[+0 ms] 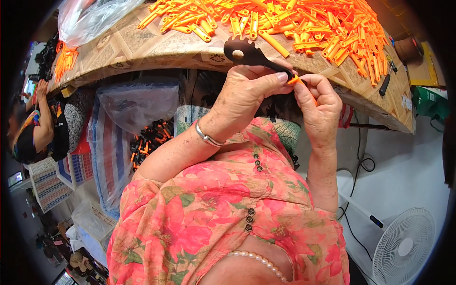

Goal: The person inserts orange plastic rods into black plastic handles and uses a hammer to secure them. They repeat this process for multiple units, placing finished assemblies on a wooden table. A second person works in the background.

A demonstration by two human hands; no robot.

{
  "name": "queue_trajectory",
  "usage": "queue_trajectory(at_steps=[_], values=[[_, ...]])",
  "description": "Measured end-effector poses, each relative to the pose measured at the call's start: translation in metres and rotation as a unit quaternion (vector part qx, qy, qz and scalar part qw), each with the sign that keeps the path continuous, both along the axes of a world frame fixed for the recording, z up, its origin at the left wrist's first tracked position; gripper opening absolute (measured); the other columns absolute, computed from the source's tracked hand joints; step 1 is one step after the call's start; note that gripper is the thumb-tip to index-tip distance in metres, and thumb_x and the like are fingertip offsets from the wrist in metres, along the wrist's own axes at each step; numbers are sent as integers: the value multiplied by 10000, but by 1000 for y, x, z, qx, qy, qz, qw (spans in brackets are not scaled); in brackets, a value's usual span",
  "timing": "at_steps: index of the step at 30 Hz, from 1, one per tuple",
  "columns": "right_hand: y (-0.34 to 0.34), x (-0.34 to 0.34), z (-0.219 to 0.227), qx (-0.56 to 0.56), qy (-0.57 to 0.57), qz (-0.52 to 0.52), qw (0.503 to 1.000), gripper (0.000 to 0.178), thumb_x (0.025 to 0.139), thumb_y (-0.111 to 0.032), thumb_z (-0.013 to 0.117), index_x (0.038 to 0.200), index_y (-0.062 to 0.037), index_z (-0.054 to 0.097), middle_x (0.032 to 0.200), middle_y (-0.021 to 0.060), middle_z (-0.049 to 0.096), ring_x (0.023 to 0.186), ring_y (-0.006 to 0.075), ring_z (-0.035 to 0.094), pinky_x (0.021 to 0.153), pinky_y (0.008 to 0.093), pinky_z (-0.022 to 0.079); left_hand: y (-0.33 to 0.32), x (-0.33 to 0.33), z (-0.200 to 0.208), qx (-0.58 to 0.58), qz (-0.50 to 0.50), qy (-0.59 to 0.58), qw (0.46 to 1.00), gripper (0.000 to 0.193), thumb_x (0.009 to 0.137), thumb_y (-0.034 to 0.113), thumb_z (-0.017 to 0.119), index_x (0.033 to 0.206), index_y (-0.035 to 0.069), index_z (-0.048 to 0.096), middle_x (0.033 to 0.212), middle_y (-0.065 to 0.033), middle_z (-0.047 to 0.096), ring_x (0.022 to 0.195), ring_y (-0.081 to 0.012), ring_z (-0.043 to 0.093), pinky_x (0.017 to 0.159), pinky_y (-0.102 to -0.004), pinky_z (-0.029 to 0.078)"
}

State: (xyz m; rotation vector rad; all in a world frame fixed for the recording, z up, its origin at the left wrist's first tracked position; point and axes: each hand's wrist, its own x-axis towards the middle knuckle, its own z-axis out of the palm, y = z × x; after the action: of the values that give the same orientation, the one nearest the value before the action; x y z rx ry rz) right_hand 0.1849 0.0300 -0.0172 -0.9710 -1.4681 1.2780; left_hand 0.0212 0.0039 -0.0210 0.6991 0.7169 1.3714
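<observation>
A black toothed pasta server (pixel 254 56) is held by its neck between the thumb and fingers of my left hand (pixel 249 90). Its slotted head points up and to the left, over the table's front edge. Pinched in my right hand (pixel 320 107) is an orange handle (pixel 295 80), mostly hidden by the fingers. The black neck and the orange end meet between both hands; how deep one sits in the other I cannot tell.
A heap of orange handles (pixel 327 31) covers the back of the wood-patterned table (pixel 118 45). A black-handled screwdriver (pixel 385 84) lies at the right. Below left, a striped bag (pixel 111 142) stands by black-and-orange pieces (pixel 149 140). Another person (pixel 38 128) sits left; a white fan (pixel 403 247) stands right.
</observation>
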Motion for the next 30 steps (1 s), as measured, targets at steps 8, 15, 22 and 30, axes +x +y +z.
queue_trajectory(at_steps=[8,15,22,30], values=[[1,34,28,14,-165,92,982,98,901,-56,670,941,9,608,715,-29,597,656,11,491,580,188,402,13,-94,42,260,-12,447,856,816,824,459,678,1434,-12,410,1293,-202,598,1172,-308,597,1009,-388,445],[-5,18,26,40,-219,65,973,116,890,-66,681,961,-3,615,711,13,620,650,32,510,594,206,426,7,-36,39,307,-79,760,568,283,760,109,715,1025,40,640,922,-141,680,845,-352,655,722,-437,522],[-2,27,20,132,-223,32,965,206,843,-73,728,1038,-57,663,749,43,648,635,94,562,602,263,475,7,-30,25,264,-117,618,732,160,884,108,641,995,-8,637,723,-132,636,658,-275,632,604,-365,490],[0,30,25,381,-319,58,866,342,755,-95,766,1091,-140,718,833,35,567,714,182,579,608,313,494,4,-29,16,266,-127,531,794,143,917,101,612,985,-25,627,664,-103,557,596,-142,507,575,-308,453]])
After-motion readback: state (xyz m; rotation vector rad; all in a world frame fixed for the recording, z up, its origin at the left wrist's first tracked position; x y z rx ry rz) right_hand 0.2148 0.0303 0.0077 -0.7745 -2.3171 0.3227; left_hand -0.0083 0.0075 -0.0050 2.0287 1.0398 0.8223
